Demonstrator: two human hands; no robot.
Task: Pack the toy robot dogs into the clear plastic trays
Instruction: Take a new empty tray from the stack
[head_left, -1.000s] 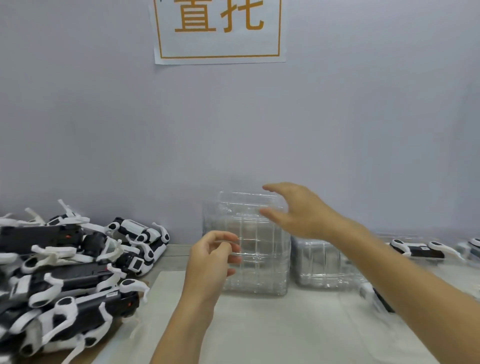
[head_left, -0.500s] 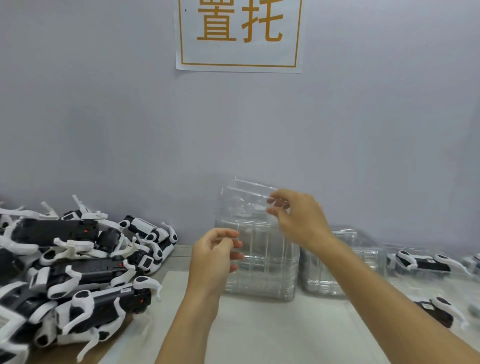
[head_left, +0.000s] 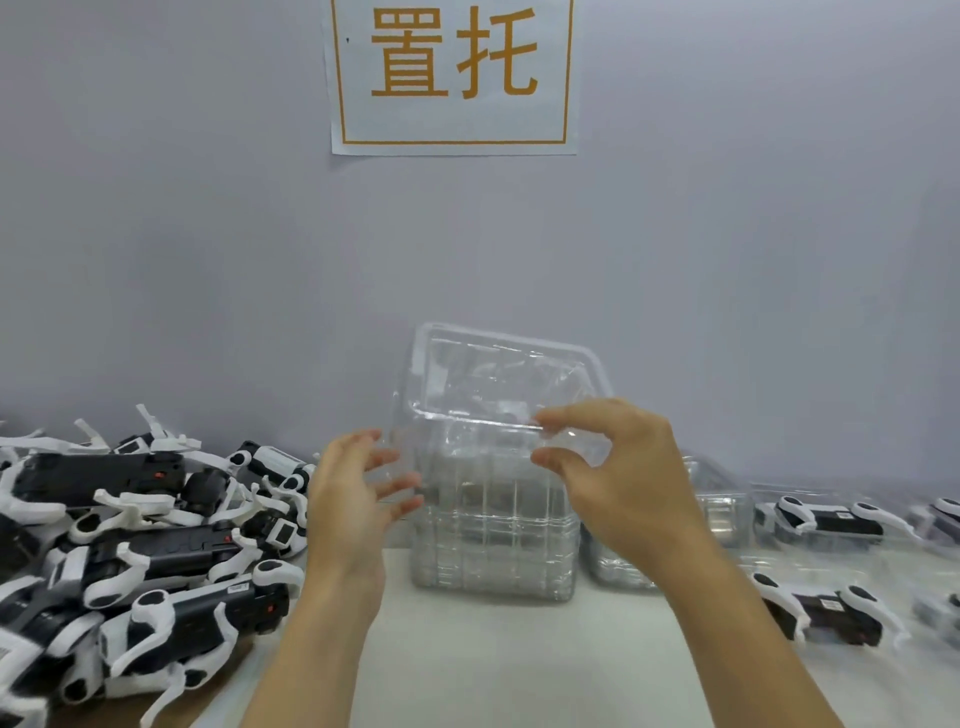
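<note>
Against a pale grey wall carrying a white sign (head_left: 453, 75) lettered in orange, a white work surface (head_left: 519, 665) held a tall stack of clear plastic trays (head_left: 493, 530) at its centre. In the head view, the right hand (head_left: 618, 478) pinched the near edge of the top tray (head_left: 498, 384) between thumb and fingers, tilting it up off the stack, while the left hand (head_left: 353, 499) hovered just beside the stack's left wall, fingers spread and holding nothing. The toy robot dogs (head_left: 140, 551) lay heaped to the left, unpacked; a few packed dogs (head_left: 826, 519) sat in trays at far right.

The risk lay in the thin nested plastic: the tray beneath looked liable to cling and lift with the first, and with the left hand not bracing it, the stack could tip towards the wall. A one-corner pinch might also let the tray buckle or slip.
</note>
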